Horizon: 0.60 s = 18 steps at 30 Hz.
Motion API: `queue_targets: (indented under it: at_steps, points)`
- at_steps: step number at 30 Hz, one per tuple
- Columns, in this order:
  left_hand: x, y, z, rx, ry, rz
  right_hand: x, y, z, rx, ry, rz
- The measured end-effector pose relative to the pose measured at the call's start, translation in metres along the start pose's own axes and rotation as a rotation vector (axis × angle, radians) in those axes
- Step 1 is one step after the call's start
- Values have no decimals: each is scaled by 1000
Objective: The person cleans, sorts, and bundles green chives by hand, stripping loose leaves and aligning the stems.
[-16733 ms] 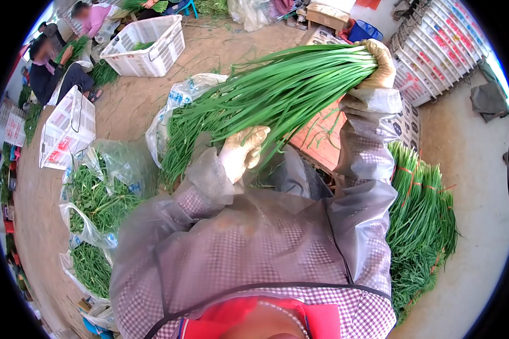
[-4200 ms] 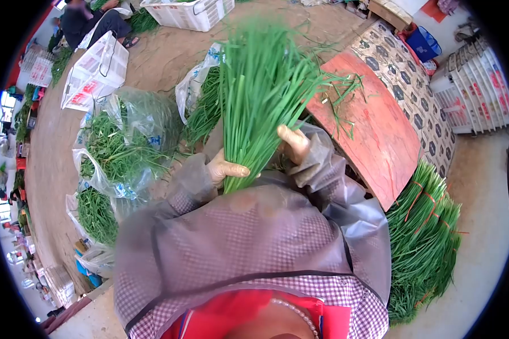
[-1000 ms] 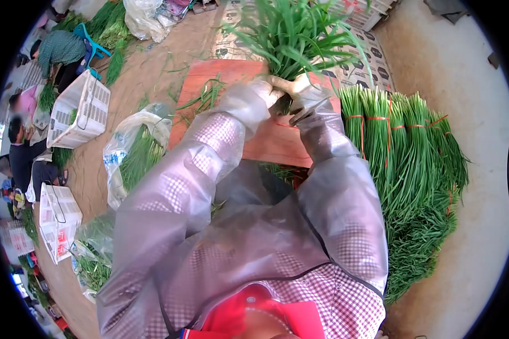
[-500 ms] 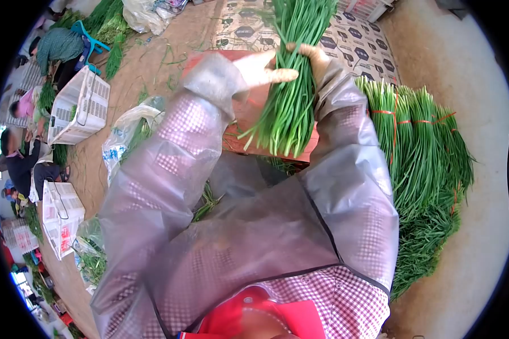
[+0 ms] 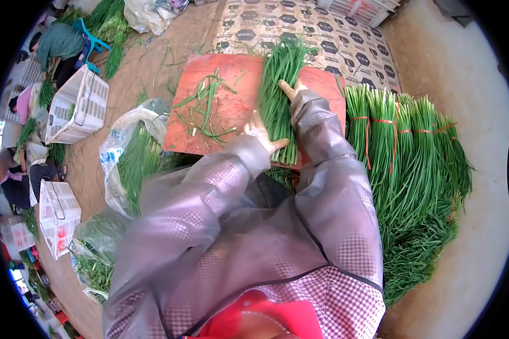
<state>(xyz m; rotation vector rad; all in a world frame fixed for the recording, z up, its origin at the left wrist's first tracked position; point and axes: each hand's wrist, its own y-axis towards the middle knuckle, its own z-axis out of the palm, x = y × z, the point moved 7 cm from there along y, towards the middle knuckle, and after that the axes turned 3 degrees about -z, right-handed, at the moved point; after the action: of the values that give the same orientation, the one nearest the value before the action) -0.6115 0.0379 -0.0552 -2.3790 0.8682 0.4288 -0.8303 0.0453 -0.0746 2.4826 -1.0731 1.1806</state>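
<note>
A loose bunch of long green stalks lies upright in view on a red board, cut ends toward me. My left hand, in a pale glove, is at the bunch's lower left side, fingers and thumb spread, the thumb across the stalks near the cut ends. My right hand, also gloved, holds the bunch's right side higher up, thumb over the stalks; its other fingers are partly hidden. Loose stalks lie scattered on the board's left part.
Bunches tied with red bands are piled right of the board. Plastic bags with greens lie to the left. Beyond them stand white crates and people at work. A patterned sheet is behind the board.
The bunch has come down from in front of me onto the board. Both hands have lowered with it, and the left hand now touches its lower end.
</note>
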Motion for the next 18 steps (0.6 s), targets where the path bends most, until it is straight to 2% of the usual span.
queue_targets:
  at_steps: [1,2,4,6,7,8,9,11,13,14,15,16,17,18]
  points:
    - [-1,1,2,-27,0,-14,-19,6,6,81,13,112]
    - [-2,2,6,-26,-2,-14,-2,-15,-11,126,95,118]
    - [-2,5,10,-34,14,-58,-32,-9,-35,163,-2,280]
    - [-1,6,13,-76,-25,-49,-4,-47,-86,-348,326,169]
    - [-2,5,13,-86,-27,-42,-14,-40,-103,-545,140,-24]
    - [-2,5,11,-94,-28,-36,5,-51,-120,-735,-50,-218]
    - [-3,5,11,-96,-30,-35,11,-61,-116,-724,-3,-299]
    - [-4,4,9,-102,2,-50,59,-69,-78,-344,219,-793]
    - [-1,6,10,-88,11,-35,125,-120,-34,-30,-111,-1046]
    - [1,7,9,-71,22,-23,101,-119,4,100,-100,-956]
    - [-9,2,-2,14,106,145,60,-109,47,174,-203,-807]
    - [-6,6,-7,71,115,193,67,-121,45,136,-447,-970]
    - [-3,8,-12,129,120,240,64,-111,44,205,-409,-850]
    - [17,10,-6,173,45,144,62,-108,53,298,-355,-734]
